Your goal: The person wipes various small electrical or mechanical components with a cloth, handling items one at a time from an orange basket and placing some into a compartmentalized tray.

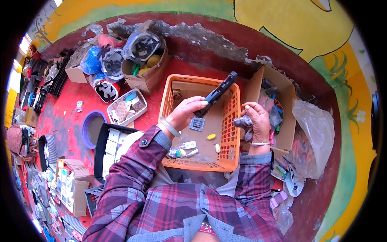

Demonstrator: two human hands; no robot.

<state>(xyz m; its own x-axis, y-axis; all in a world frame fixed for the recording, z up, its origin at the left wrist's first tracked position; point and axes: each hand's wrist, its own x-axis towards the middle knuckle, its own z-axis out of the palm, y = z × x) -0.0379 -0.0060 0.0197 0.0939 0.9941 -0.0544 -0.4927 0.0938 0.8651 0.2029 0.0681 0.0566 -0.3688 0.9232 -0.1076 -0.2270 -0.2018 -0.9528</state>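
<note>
My left hand (186,115) grips one end of a long black device (217,93), possibly a stapler or hair tool. It slants up to the right over an orange plastic basket (231,135). My right hand (258,121) is closed around a bunched grey cloth (243,121) beside the basket's right wall. Inside the basket lie a small dark square item (197,124), a yellow oval piece (211,136), a white and yellow piece (217,148) and a small white box (189,144). Brown cardboard shows on the basket floor.
An open cardboard box (288,139) of mixed goods stands right of the basket, with clear plastic sheeting (314,133) beyond. To the left are a white tray (142,107), a purple basin (87,139) and a black box (99,155). Another full carton (151,80) sits behind, near the wall.
</note>
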